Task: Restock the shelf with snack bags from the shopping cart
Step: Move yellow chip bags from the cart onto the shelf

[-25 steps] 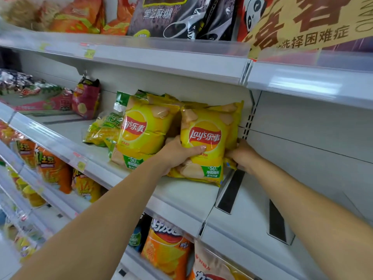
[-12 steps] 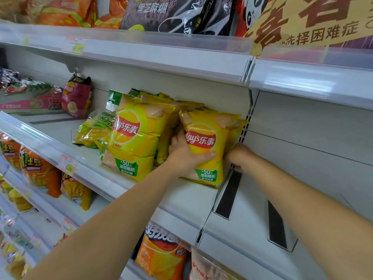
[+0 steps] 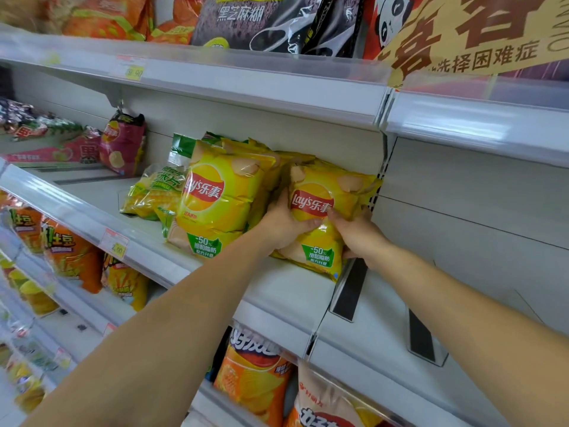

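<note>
A yellow Lay's chip bag (image 3: 323,195) stands at the right end of the white middle shelf (image 3: 286,291), leaning back against more yellow bags. My left hand (image 3: 283,223) grips its left side with the thumb across the front. My right hand (image 3: 357,232) holds its lower right edge, fingers curled onto the front below the logo. A second yellow Lay's bag (image 3: 215,198) stands upright just to the left. The shopping cart is out of view.
Green corn-snack bags (image 3: 154,192) lie left of the Lay's bags, a pink chip bag (image 3: 121,143) farther back. The shelf bay to the right (image 3: 462,241) holds only black dividers (image 3: 351,291). Orange snack bags fill lower shelves (image 3: 252,374); a yellow sign (image 3: 462,35) hangs above.
My right hand has come round from behind the bag's right side onto its front lower edge. The view moved closer; the bag stands a little further back against the others.
</note>
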### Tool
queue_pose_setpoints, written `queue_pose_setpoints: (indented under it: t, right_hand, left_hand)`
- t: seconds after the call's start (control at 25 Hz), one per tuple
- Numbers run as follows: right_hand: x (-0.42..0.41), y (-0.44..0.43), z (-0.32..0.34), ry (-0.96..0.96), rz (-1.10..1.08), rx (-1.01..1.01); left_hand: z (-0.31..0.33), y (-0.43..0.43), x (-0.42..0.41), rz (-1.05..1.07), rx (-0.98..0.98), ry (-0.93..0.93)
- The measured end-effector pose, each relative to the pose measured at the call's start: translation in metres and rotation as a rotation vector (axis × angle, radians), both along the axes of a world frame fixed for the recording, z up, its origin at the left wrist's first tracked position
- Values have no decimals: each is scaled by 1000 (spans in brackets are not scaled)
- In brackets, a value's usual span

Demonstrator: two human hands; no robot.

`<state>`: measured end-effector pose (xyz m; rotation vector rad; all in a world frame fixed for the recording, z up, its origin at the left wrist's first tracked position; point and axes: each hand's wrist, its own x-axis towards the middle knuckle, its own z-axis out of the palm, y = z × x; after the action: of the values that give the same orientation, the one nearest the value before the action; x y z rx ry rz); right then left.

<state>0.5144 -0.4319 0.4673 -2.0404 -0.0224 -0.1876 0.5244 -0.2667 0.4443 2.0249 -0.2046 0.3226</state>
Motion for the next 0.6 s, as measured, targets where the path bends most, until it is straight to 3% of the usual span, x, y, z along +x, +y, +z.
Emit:
queue_pose_setpoints:
  t: [0.12,0.24,0.36,0.48,0.6]
  right_hand:
    - [-14,3,2,-37,-37,-66]
    - [-59,18,-7,-426,-133,-270]
    - [-129,63,-34,-718,49,-154]
    - [-201,114,-86,-656,353,-68]
    - [-230,174,-192,-313,653,-192]
  left_hand:
    - [3,5,-38,-29,34,-86]
    - [-6,33,-107,-69,17,-244]
    - [-45,90,-184,-72,-113,-277]
    - [-107,155,-249,44,-162,-95]
    - [-201,222,-305,239,-253,199]
